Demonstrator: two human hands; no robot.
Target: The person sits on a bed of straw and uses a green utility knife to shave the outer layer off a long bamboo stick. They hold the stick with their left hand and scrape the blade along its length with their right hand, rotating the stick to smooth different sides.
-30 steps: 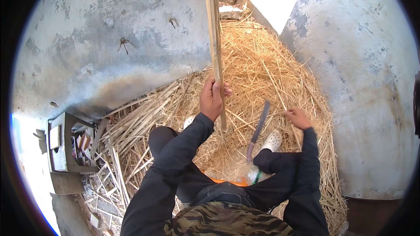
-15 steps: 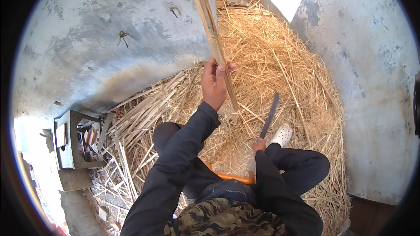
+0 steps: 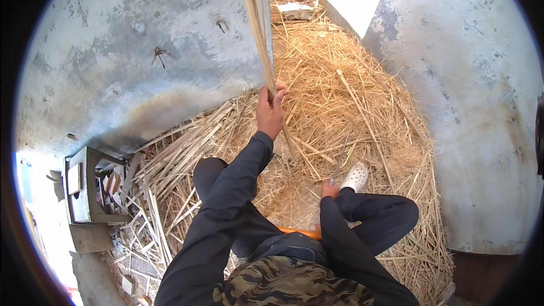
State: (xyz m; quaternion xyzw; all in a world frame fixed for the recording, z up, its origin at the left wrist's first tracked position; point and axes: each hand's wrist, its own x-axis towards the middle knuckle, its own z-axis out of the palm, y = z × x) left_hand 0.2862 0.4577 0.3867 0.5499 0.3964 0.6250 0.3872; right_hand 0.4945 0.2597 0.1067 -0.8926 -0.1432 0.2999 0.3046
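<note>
My left hand (image 3: 270, 114) is closed round a long split bamboo strip (image 3: 258, 31). The strip rises past the top of the view and its lower end points down toward the shavings in front of me. Lower and to the right, my right hand (image 3: 328, 190) grips the handle of a long knife (image 3: 342, 154). Its blade is seen nearly edge-on as a thin dark line, pointing up and away, apart from the strip. Much of the handle is hidden in my fist.
Bamboo shavings (image 3: 334, 62) cover the floor ahead. Split strips (image 3: 175, 147) lie piled at left, beside a wooden cabinet (image 3: 85, 184). I sit on an orange seat (image 3: 294, 231), a white clog (image 3: 355, 177) near the knife. Worn walls (image 3: 141, 39) rise on both sides.
The bamboo strip has turned in my left hand and shifted slightly left, its lower end a little lower. The knife has rolled from showing its flat side to nearly edge-on.
</note>
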